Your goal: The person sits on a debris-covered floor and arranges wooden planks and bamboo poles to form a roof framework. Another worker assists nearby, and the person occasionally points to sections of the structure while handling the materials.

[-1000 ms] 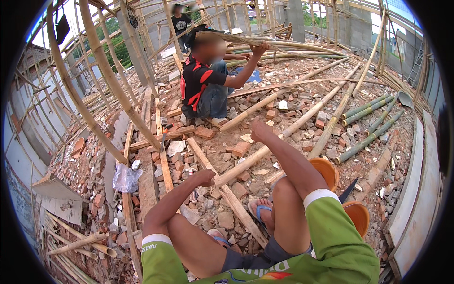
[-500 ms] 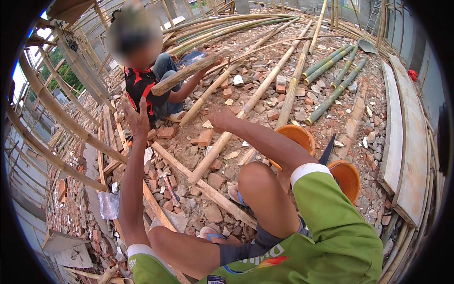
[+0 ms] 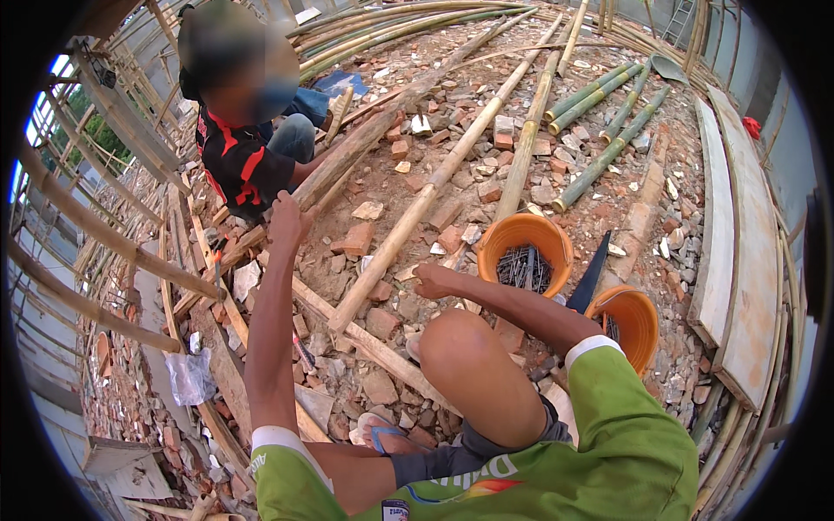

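Note:
My left hand (image 3: 285,219) is closed at the near end of a rough wooden beam (image 3: 352,143), which slants away to the upper right. A co-worker (image 3: 243,152) in a black and red shirt squats beside it, one arm reaching under or behind the beam. My right hand (image 3: 432,280) hovers over the rubble with its fingers closed; whatever they hold, if anything, is too small to make out. Right of it stands an orange bucket (image 3: 563,247) of nails. A second orange bucket (image 3: 638,334) is nearer my right arm, with a dark blade (image 3: 592,273) between the two.
Broken brick and stone (image 3: 380,388) cover the ground. A long bamboo pole (image 3: 408,226) and a wooden strip (image 3: 382,352) cross in front of my knees. Green bamboo pieces (image 3: 599,169) lie farther off, long boards (image 3: 738,234) at the right. A plastic bag (image 3: 189,378) lies left.
The beam has come down from the co-worker's raised hand, and my left hand has gone from open to closed at its end. My right hand has moved slightly nearer to me.

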Motion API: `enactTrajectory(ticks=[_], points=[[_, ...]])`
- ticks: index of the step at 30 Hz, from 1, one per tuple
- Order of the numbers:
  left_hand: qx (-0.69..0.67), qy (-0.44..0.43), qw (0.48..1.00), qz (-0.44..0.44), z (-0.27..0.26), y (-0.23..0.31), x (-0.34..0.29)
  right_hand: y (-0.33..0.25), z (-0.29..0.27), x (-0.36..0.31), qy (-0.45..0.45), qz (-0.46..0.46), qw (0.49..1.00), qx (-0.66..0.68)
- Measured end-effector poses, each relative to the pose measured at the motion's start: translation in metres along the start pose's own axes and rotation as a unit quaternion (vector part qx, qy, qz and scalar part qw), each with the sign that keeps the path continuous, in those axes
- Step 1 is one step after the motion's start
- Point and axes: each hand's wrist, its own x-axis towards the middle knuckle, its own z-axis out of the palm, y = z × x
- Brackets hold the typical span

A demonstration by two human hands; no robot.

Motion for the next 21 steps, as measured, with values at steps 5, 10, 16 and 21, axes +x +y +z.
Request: enactTrajectory(ticks=[5, 10, 16, 21], points=[[0.000, -0.110, 0.994, -0.027, 0.007, -0.017, 0.023, 0.029, 0.067, -0.007, 0.104, -0.049, 0.989, 0.096], [0.051, -0.175, 0.983, -0.016, 0.021, -0.046, 0.011, 0.014, 0.096, -0.038, 0.028, 0.004, 0.939, 0.343], [-0.080, -0.183, 0.979, -0.043, -0.011, -0.097, -0.058, -0.012, 0.118, -0.078, 0.114, -0.170, 0.968, 0.146], [-0.075, -0.184, 0.980, -0.022, -0.009, -0.134, -0.141, -0.030, 0.095, -0.024, -0.031, 0.004, 0.952, 0.306]])
